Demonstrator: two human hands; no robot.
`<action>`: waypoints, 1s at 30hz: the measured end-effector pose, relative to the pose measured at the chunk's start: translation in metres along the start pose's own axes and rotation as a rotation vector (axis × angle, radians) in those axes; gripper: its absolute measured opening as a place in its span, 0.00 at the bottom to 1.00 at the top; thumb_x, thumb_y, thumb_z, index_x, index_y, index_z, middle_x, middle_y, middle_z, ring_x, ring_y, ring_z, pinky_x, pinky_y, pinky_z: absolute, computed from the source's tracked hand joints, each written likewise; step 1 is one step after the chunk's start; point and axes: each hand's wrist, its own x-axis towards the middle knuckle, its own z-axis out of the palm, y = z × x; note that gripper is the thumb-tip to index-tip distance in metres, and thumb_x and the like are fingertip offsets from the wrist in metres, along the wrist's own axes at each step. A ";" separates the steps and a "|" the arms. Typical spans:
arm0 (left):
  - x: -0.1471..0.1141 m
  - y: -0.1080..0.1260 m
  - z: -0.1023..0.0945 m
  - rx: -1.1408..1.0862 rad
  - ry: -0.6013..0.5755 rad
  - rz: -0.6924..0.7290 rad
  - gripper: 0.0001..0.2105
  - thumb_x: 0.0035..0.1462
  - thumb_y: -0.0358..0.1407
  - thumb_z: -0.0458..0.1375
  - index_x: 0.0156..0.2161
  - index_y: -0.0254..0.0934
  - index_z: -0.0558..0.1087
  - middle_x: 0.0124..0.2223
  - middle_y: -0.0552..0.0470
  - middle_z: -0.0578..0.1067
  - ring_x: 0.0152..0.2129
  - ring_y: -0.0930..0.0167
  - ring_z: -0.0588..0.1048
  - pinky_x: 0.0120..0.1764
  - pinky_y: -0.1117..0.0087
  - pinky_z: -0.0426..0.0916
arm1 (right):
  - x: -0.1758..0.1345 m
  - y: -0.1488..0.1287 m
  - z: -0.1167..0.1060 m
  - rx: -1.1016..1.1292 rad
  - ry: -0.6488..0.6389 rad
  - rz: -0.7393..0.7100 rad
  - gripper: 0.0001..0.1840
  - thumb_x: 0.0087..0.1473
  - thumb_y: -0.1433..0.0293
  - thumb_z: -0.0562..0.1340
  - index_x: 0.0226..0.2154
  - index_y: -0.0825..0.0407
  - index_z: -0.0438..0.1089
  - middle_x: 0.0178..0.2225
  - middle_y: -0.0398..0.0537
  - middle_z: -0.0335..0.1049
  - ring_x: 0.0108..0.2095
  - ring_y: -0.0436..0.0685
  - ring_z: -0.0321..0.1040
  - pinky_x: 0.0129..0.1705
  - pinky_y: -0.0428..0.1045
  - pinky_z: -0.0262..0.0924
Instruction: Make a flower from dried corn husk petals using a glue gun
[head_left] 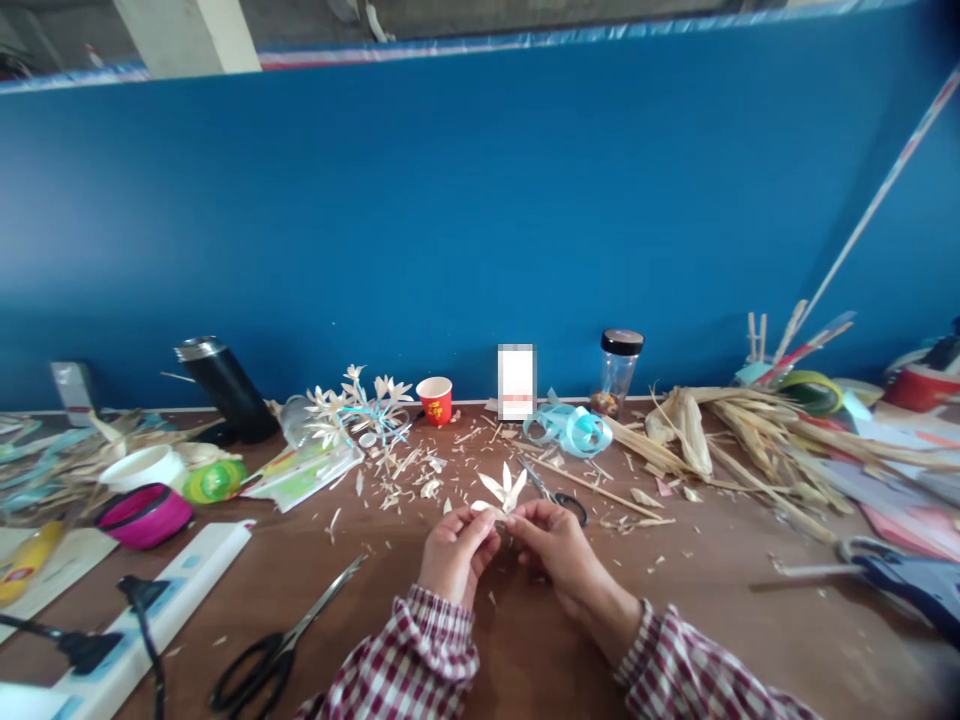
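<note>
Husk flower: a small pale flower (504, 490) of pointed dried-husk petals, held just above the brown table (720, 600) near the middle of the view, its petals fanning up and away from the person.
Left hand: the left hand (455, 553) is curled, fingertips pinched on the flower's base from the left side.
Right hand: the right hand (553, 545) meets it from the right, fingertips closed on the same base; the two hands touch at the fingertips.
Sleeves: red-and-white checked cuffs (420, 655) cover both wrists.
Small scissors: a pair with dark handles (553, 492) lies on the table just behind the right hand.
Large scissors: a black-handled pair (281, 640) lies near the front edge, left of the left hand.
Scraps: pale husk trimmings (409, 478) are scattered behind the hands.
Finished flowers: a cluster of similar pale flowers (358, 405) stands further back on the left.
Ribbon: a loose coil of light blue ribbon (568, 427) sits behind the small scissors.
Cup: a red paper cup (436, 400) stands by the blue wall (480, 220).
Jar: a clear jar with a black lid (618, 372) stands right of the ribbon.
Husks: a heap of dried corn husks (739, 430) lies on the right.
Flask: a black flask (225, 390) leans at the back left.
</note>
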 end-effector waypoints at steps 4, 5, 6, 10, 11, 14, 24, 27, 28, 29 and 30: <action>0.001 -0.001 0.000 -0.010 0.018 0.023 0.13 0.31 0.33 0.72 0.23 0.31 0.72 0.20 0.55 0.73 0.17 0.80 0.70 0.24 0.81 0.70 | 0.000 0.004 0.002 -0.067 0.007 -0.004 0.20 0.35 0.58 0.69 0.23 0.56 0.67 0.14 0.36 0.62 0.13 0.43 0.55 0.15 0.40 0.48; 0.001 -0.001 0.000 -0.015 0.016 0.040 0.14 0.31 0.33 0.72 0.22 0.31 0.72 0.20 0.55 0.72 0.17 0.80 0.70 0.24 0.81 0.70 | 0.000 0.004 0.002 -0.080 0.003 -0.007 0.19 0.35 0.58 0.68 0.23 0.56 0.67 0.14 0.36 0.62 0.13 0.43 0.55 0.15 0.40 0.48; 0.001 -0.001 0.001 -0.021 0.013 0.056 0.14 0.30 0.33 0.72 0.22 0.31 0.71 0.19 0.55 0.72 0.17 0.80 0.70 0.24 0.81 0.70 | 0.000 0.004 0.002 -0.092 0.001 -0.009 0.19 0.36 0.58 0.68 0.23 0.56 0.66 0.14 0.36 0.61 0.13 0.43 0.55 0.14 0.40 0.48; 0.000 0.000 0.004 -0.038 0.012 0.067 0.13 0.29 0.30 0.72 0.22 0.29 0.72 0.21 0.52 0.74 0.18 0.78 0.72 0.25 0.80 0.70 | -0.002 0.002 0.003 -0.117 0.004 0.000 0.18 0.36 0.58 0.68 0.23 0.56 0.66 0.14 0.36 0.61 0.12 0.44 0.56 0.13 0.40 0.48; 0.000 0.000 0.005 -0.040 0.019 0.063 0.13 0.30 0.29 0.72 0.23 0.29 0.73 0.21 0.52 0.75 0.19 0.78 0.73 0.26 0.80 0.71 | -0.003 0.001 0.004 -0.111 0.007 0.001 0.18 0.36 0.58 0.68 0.23 0.56 0.66 0.14 0.36 0.62 0.13 0.44 0.56 0.13 0.40 0.48; -0.002 0.001 0.006 -0.019 0.061 0.052 0.11 0.31 0.27 0.71 0.24 0.30 0.75 0.22 0.51 0.76 0.19 0.78 0.73 0.25 0.80 0.71 | -0.003 0.000 0.004 -0.090 0.024 0.002 0.19 0.36 0.58 0.68 0.23 0.55 0.66 0.14 0.37 0.62 0.13 0.44 0.57 0.13 0.40 0.47; 0.002 -0.001 0.002 0.037 0.043 0.068 0.16 0.26 0.33 0.72 0.25 0.30 0.76 0.24 0.50 0.77 0.20 0.76 0.74 0.24 0.80 0.70 | 0.000 0.005 0.002 -0.090 0.005 -0.001 0.18 0.37 0.59 0.68 0.23 0.56 0.66 0.15 0.37 0.64 0.13 0.43 0.57 0.13 0.39 0.48; 0.002 0.000 0.002 0.047 0.008 0.083 0.15 0.27 0.34 0.72 0.23 0.30 0.75 0.23 0.50 0.77 0.20 0.76 0.74 0.25 0.80 0.70 | 0.000 0.006 0.002 -0.086 -0.014 -0.012 0.18 0.37 0.59 0.68 0.24 0.56 0.66 0.16 0.39 0.66 0.13 0.43 0.57 0.14 0.39 0.47; 0.001 0.000 0.003 0.053 0.002 0.086 0.14 0.27 0.34 0.72 0.23 0.30 0.74 0.23 0.51 0.77 0.19 0.76 0.74 0.25 0.80 0.70 | 0.000 0.006 0.002 -0.082 -0.021 -0.012 0.18 0.37 0.59 0.68 0.24 0.56 0.66 0.16 0.39 0.66 0.13 0.43 0.57 0.14 0.39 0.47; 0.001 0.000 0.003 0.061 0.000 0.087 0.14 0.28 0.34 0.72 0.23 0.30 0.74 0.22 0.50 0.77 0.19 0.76 0.74 0.25 0.80 0.70 | 0.000 0.006 0.002 -0.077 -0.027 -0.010 0.19 0.37 0.58 0.68 0.24 0.56 0.66 0.17 0.40 0.66 0.13 0.44 0.57 0.14 0.39 0.47; 0.002 0.000 0.003 0.068 0.002 0.088 0.14 0.28 0.34 0.72 0.23 0.30 0.75 0.23 0.50 0.77 0.19 0.76 0.74 0.25 0.79 0.70 | 0.000 0.006 0.002 -0.071 -0.033 -0.005 0.19 0.37 0.58 0.68 0.24 0.56 0.66 0.17 0.40 0.66 0.13 0.44 0.57 0.14 0.40 0.47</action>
